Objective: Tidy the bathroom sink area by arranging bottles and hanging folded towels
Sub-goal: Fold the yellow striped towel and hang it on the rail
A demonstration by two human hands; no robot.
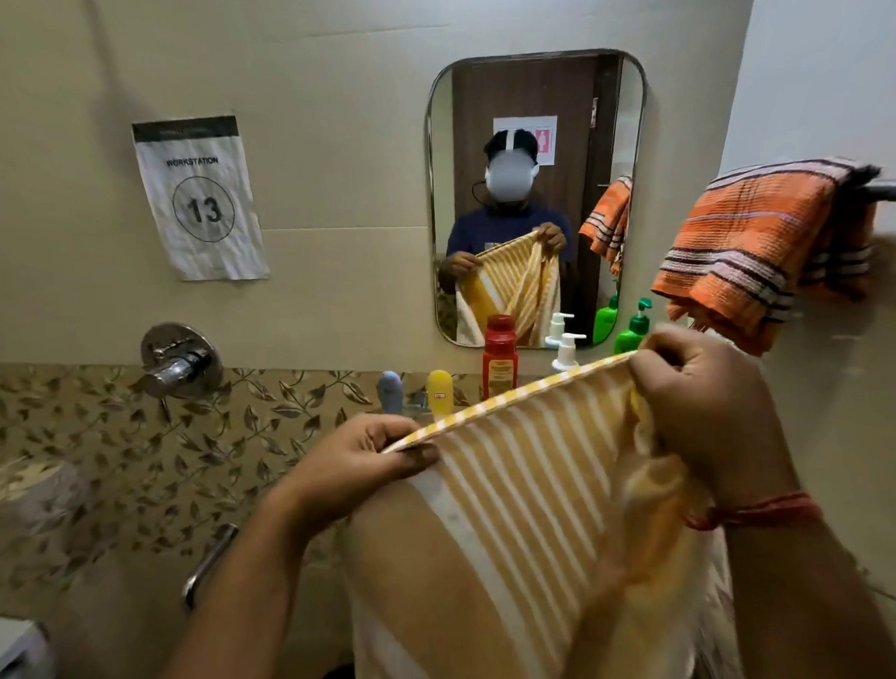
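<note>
You've got a paper sign [201, 198] stuck on the beige wall at left, reading "WORKSTATION" with a circled 13. Below it sits a chrome wall tap [180, 360], just above a band of leaf-pattern tiles [148, 450] running along the lower wall. A rounded mirror [540, 196] hangs right of centre; in it you see a dark wooden door with a white notice carrying a pink figure, and a person in a dark shirt. A chrome grab handle [209, 565] is fixed low on the wall at left. At the bottom left corner there's a white object [16, 666], partly cut off, can't tell what.
</note>
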